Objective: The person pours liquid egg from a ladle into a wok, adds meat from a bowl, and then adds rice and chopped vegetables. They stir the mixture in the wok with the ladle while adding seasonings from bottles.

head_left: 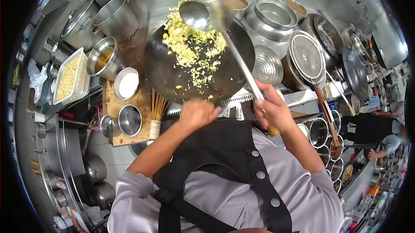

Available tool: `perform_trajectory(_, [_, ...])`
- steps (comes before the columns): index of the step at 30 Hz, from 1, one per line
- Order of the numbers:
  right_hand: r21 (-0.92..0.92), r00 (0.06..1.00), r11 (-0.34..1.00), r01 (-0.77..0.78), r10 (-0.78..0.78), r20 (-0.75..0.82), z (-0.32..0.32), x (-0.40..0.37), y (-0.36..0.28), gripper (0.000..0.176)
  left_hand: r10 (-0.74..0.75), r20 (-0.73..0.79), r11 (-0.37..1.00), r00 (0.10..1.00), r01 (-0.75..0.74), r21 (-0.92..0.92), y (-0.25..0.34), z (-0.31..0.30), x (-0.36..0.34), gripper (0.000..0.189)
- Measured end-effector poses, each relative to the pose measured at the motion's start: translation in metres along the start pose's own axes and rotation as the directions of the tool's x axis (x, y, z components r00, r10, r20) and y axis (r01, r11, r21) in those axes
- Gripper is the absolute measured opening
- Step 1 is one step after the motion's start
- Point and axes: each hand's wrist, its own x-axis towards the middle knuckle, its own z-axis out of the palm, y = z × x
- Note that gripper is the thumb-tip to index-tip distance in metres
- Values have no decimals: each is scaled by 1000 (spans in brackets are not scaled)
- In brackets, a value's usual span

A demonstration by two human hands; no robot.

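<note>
Head view: left hand (196,114) grips the wok (166,77), right hand (272,112) grips the ladle (242,64); the yellow food (190,47) looks nearly cooked, not served.

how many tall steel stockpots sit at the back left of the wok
2. A lidded stockpot at the far left and an open stockpot just right of it, behind the wooden board. More may be hidden past the frame edge.

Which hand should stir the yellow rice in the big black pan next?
Right, probably. The right hand grips the long steel ladle, whose bowl hangs over the yellow fried rice. The left hand is closed at the near rim of the round black wok, apparently steadying it.
</note>
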Motion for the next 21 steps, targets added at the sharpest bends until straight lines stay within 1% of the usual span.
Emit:
perform_trajectory(1, [155, 998, 988, -22, 13, 54, 1, -16, -4, 53, -4, -22, 1000, 1000, 3, -15, -6, -12, 16, 47])
perform_trajectory(2, [154, 998, 987, -38, 30, 56, 3, -17, -3, 53, -8, -42, 999, 999, 7, -32, -19, -22, 40, 46])
perform_trajectory(3, [242, 995, 965, -98, 97, 18, 8, -15, -1, 52, -29, -13, 999, 999, 29, -17, -26, -29, 62, 43])
perform_trajectory(4, [331, 987, 932, -144, 158, -16, 12, -10, -1, 51, -47, -35, 997, 998, 44, -68, -38, -16, 77, 41])
perform_trajectory(5, [324, 966, 923, -210, 246, -73, 5, 19, 14, 49, -51, -147, 997, 988, 41, -70, -41, 6, 78, 41])
perform_trajectory(6, [301, 950, 916, -266, 301, -77, -5, 54, 27, 44, -54, -257, 997, 965, 35, -75, -39, 21, 78, 41])
perform_trajectory(7, [343, 951, 909, -238, 290, -109, -2, 81, 26, 38, -88, -157, 996, 984, 81, -49, -30, 20, 70, 40])
perform_trajectory(8, [246, 965, 951, -185, 223, -136, -2, 104, 23, 34, -124, -64, 992, 990, 123, -17, -16, 19, 57, 39])
perform_trajectory(9, [198, 984, 973, -123, 145, -106, 2, 102, 17, 36, -130, 14, 991, 991, 130, -42, -7, 22, 35, 39])
perform_trajectory(10, [153, 995, 986, -63, 74, -70, 7, 98, 5, 37, -44, 37, 999, 998, 45, -22, -4, 29, 10, 38])
perform_trajectory(12, [131, 995, 990, -43, 54, -79, 14, 51, -22, 38, 51, -31, 990, 998, -55, -127, 2, 10, -6, 43])
perform_trajectory(13, [113, 995, 993, -35, 46, -88, 16, 28, -27, 39, 30, -50, 999, 998, -32, -38, 0, -7, 9, 42])
perform_trajectory(14, [110, 995, 993, -52, 61, -80, 15, 16, -25, 39, 7, -64, 999, 998, -4, 48, -6, -26, 30, 41])
perform_trajectory(15, [170, 993, 982, -86, 99, -70, 14, 5, -23, 40, -84, 32, 996, 996, 84, 2, -15, -36, 53, 42])
perform_trajectory(16, [229, 990, 967, -108, 125, -60, 15, 0, -21, 41, -56, -17, 998, 998, 56, -19, -30, -34, 72, 41])
perform_trajectory(17, [212, 977, 960, -180, 201, -78, 16, 11, -16, 40, -49, -82, 997, 995, 43, -70, -41, -18, 85, 41])
perform_trajectory(18, [214, 978, 961, -175, 195, -79, 11, 37, -3, 40, -44, -84, 997, 996, 38, -66, -43, 1, 80, 41])
perform_trajectory(20, [227, 938, 928, -295, 327, -114, -5, 93, 26, 39, -141, -152, 988, 978, 130, -81, -41, 31, 74, 42])
perform_trajectory(21, [56, 971, 977, -206, 211, -113, -1, 108, 27, 40, -125, -117, 991, 985, 117, -71, -28, 27, 62, 42])
